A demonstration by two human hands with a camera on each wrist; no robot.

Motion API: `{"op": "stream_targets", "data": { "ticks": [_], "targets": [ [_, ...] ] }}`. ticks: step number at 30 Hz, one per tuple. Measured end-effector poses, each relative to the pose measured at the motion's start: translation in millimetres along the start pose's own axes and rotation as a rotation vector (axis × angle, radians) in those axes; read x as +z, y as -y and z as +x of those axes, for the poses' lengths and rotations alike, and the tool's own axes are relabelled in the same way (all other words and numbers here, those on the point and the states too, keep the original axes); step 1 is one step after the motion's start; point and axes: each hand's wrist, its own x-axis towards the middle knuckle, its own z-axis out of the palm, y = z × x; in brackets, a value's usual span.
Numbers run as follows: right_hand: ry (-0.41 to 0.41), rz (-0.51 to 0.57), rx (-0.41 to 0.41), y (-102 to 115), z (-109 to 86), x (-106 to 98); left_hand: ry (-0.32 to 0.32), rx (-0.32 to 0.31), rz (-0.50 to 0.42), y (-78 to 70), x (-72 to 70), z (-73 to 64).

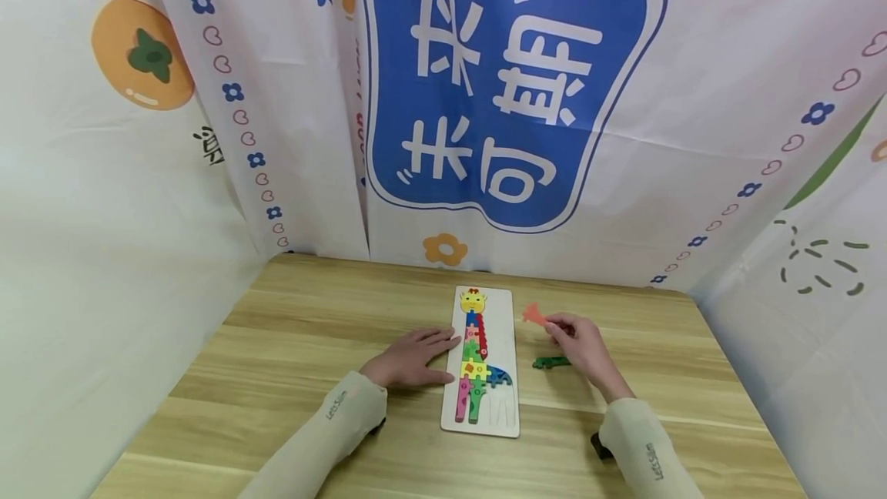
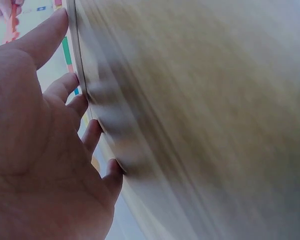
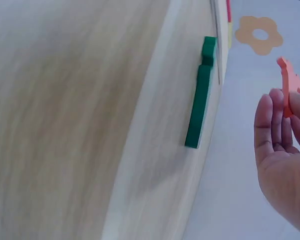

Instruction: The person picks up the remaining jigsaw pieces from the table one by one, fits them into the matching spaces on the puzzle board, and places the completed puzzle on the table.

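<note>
A white puzzle board (image 1: 499, 314) lies on the table, with a giraffe of coloured pieces set in it; outlines of legs show bare at its lower right. My left hand (image 1: 414, 359) rests along the board's left edge, fingers spread and touching the rim. My right hand (image 1: 584, 345) is raised right of the board and pinches an orange puzzle piece (image 1: 534, 315) between thumb and fingers; the orange piece (image 3: 290, 85) also shows in the right wrist view. Beneath that hand a green puzzle piece (image 1: 550, 363) lies on the table, partly hidden by it in the head view.
The wooden table (image 1: 291, 322) ends at a printed white cloth backdrop (image 1: 312, 199). Similar cloth hangs at both sides. Dark wrist devices (image 1: 601, 447) sit at the sleeve cuffs.
</note>
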Motion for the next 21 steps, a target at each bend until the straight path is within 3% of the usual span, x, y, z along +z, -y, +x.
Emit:
{"op": "stream_targets", "data": {
  "ticks": [9,17,21],
  "targets": [
    [-0.006,0.288,0.076,3.5,2.9,1.7,-0.002,-0.003,0.003,-0.6,1.0,-1.0],
    [-0.041,0.366,0.135,3.9,2.6,-3.1,-0.001,-0.007,-0.007,-0.4,0.1,-1.1],
    [-0.073,0.348,0.156,4.5,0.2,-6.3,0.000,-0.008,-0.009,-1.0,-0.4,-1.4]
  ]
}}
